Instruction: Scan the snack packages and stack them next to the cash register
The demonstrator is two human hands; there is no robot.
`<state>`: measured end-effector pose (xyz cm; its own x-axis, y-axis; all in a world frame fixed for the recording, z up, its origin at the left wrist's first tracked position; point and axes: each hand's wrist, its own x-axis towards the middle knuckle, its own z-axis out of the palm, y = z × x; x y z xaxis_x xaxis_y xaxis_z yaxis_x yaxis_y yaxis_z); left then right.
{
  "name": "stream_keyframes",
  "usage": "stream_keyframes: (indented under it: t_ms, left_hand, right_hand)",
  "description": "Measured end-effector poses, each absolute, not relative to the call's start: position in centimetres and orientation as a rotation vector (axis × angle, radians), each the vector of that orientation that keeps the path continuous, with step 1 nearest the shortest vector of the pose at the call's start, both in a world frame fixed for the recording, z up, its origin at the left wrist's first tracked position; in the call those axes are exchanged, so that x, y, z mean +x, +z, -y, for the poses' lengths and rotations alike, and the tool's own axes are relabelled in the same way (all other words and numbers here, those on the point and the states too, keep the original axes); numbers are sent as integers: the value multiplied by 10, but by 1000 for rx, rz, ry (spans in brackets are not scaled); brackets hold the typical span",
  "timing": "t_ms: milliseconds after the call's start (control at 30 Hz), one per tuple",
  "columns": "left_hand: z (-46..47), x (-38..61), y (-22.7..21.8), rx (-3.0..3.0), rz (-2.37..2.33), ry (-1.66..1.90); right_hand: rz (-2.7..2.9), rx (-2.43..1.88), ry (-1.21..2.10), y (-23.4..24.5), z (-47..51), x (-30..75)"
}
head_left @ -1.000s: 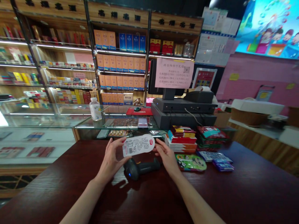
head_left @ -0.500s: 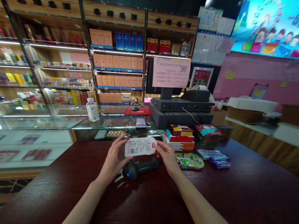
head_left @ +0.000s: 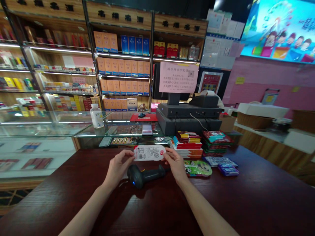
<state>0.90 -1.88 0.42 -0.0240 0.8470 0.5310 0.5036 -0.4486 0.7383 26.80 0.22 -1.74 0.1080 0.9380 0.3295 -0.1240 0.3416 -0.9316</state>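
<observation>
Between my two hands is a flat white package point(head_left: 149, 153), printed with dark text and a barcode, with a red mark at its rounded right end. My left hand point(head_left: 121, 165) pinches its left end between thumb and fingers. My right hand point(head_left: 175, 162) grips the rounded end the same way. Just below, a dark handheld barcode scanner point(head_left: 145, 175) lies on the brown table point(head_left: 152, 209), a blue light glowing on its head. To the right of my right hand lies a green package point(head_left: 198, 168) with a cartoon panda print.
Stacked boxes and packets point(head_left: 188, 146), dark green and red packs point(head_left: 216, 142) and a purple packet point(head_left: 228, 169) occupy the right side. Behind stands a cash register point(head_left: 188, 113) with a pink sign. A white bottle point(head_left: 96, 116) rests on the glass counter point(head_left: 83, 131).
My left hand's fingers have drawn in from a spread hold to a pinch on the package's left end. The package stays between both hands, tilted slightly differently. The scanner remains on the table.
</observation>
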Motion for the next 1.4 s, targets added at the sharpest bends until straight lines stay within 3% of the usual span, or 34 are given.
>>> stream_keyframes:
  t_ms: [567,1100,1400]
  left_hand:
    - [21,48,20,1939,-1419,1519]
    - [22,105,23,2191,-1786,1482]
    - [19,136,18,2158,-1318,1513]
  right_hand:
    - [1113,-991,917,-4,5,298]
    - [1028,-985,920,-11,26,348]
    - [1012,-1039,821,-7,35,386]
